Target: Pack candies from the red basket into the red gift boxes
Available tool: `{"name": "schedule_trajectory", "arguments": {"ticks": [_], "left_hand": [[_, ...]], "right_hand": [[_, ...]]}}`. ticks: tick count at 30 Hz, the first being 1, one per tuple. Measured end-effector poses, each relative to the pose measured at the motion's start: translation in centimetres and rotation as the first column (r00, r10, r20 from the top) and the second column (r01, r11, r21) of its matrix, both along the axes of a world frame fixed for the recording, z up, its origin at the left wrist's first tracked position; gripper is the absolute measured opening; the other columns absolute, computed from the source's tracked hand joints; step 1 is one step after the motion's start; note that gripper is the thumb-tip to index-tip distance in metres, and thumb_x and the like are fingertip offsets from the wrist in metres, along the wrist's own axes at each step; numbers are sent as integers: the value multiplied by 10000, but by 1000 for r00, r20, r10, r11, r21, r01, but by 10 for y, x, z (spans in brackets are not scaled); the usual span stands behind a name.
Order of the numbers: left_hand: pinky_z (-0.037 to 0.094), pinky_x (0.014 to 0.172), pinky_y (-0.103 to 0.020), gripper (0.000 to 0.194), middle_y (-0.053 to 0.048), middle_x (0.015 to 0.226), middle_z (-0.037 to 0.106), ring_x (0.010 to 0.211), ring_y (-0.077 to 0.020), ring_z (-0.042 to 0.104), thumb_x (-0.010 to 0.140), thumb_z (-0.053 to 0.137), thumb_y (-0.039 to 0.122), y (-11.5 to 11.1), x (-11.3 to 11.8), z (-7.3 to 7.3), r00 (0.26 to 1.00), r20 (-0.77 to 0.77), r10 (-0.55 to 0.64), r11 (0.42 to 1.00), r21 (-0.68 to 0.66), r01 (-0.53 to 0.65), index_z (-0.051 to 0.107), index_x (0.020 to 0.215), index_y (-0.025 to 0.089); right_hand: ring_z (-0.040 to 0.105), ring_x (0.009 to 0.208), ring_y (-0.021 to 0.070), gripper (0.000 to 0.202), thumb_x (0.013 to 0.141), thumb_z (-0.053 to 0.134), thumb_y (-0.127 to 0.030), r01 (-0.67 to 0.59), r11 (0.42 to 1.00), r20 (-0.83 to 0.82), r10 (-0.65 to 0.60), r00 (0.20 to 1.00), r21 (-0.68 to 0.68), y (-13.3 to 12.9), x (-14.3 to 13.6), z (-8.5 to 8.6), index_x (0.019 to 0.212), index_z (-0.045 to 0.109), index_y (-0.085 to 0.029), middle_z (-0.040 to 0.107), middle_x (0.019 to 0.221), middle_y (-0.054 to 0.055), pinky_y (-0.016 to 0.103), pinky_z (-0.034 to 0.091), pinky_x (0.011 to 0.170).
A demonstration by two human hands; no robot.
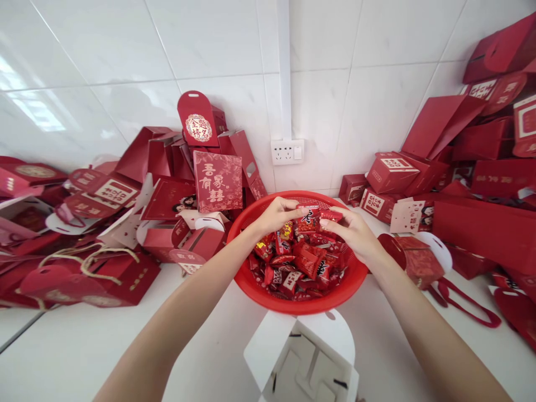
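Note:
Both my hands are over a round red plastic basket (251, 293) filled with wrapped candies (307, 259), mostly red with some gold ones. My left hand (280, 216) has its thumb and fingers closed at the edge of a red candy packet (309, 220) with black lettering. Between the thumb and forefinger of my right hand (352, 230) is a small red wrapped candy (330, 215). Below the basket, nearer to me, stands an open box (310, 368) with its white inside showing and its flaps spread. No candy shows on the part of its floor in view.
Red gift boxes (117, 195) are heaped on the left, some with rope handles (104, 262). More red boxes (473, 218) pile up on the right, beside a loose red ribbon (469, 307). A white tiled wall with a socket (287, 152) closes off the back.

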State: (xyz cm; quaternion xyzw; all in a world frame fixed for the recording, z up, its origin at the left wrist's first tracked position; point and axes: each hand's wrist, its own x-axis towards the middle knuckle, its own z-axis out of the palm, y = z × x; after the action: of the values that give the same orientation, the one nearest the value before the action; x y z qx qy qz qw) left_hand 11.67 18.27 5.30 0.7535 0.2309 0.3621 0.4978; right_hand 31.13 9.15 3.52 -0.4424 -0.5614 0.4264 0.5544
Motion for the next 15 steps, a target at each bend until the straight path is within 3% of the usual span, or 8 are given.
{"name": "schedule_trajectory", "arguments": {"ticks": [4,9,15], "left_hand": [[509,673,-277,461,-36,693,732,647,-146,620,674,841,585,0,1,0,990,111,82,993,-92,-72,772,700,130],[526,651,-250,371,-29,720,754,629,-138,652,619,889,472,-4,1,3,992,105,69,967,-251,-41,774,737,140],[494,624,-261,478,-42,675,735,637,-155,629,711,803,602,-4,1,1,999,13,38,990,-133,-36,764,689,127]], "right_hand": [[714,852,259,357,659,884,-474,-54,997,-97,48,994,-63,0,0,2,889,748,-236,778,920,32,401,553,841],[718,800,248,373,643,898,-478,-53,996,-83,46,996,-77,-1,1,0,881,767,-221,786,864,33,390,559,806],[706,804,250,323,677,873,-470,-32,999,-15,32,999,-43,-3,-1,-1,870,780,-228,780,869,29,389,548,798]]}}
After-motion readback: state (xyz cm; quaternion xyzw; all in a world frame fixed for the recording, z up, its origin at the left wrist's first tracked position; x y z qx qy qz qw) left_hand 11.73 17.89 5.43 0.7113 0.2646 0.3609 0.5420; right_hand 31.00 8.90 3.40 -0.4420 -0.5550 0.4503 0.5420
